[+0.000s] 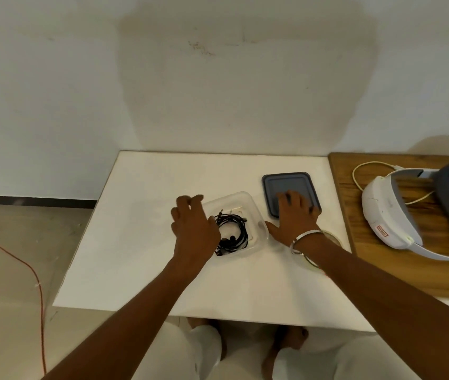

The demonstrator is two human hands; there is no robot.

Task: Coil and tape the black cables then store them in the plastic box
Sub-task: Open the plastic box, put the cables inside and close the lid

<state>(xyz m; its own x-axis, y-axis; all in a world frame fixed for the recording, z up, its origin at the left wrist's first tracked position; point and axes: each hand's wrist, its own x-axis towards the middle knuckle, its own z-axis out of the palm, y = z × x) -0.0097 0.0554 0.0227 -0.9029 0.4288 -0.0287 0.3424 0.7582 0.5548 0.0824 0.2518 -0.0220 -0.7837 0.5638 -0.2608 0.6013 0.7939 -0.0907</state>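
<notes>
Head view looks down on a white table (141,242) set against a pale wall. Near the middle of the table stands a clear plastic box (248,204), uncovered, and inside it lie the coiled black cables (232,233), with plug ends pointing toward the far edge. The left hand (194,229) hovers over the box's left side, fingers loosely curled and spread, holding nothing that can be seen; whether it touches the rim cannot be told. Just beside the box, toward the far right corner, lies a dark grey lid (289,185), flat on the table. The right hand (294,218) rests on the near part of that lid with fingers straight and spread, thumb stretched toward the box. A metal bangle (304,239) circles the right wrist. Under that wrist, near the table's right edge, a roll of clear tape (330,237) shows in part. Beyond the right edge, on a wooden surface (382,272), sits a white headset (387,212) with a pale cord.
</notes>
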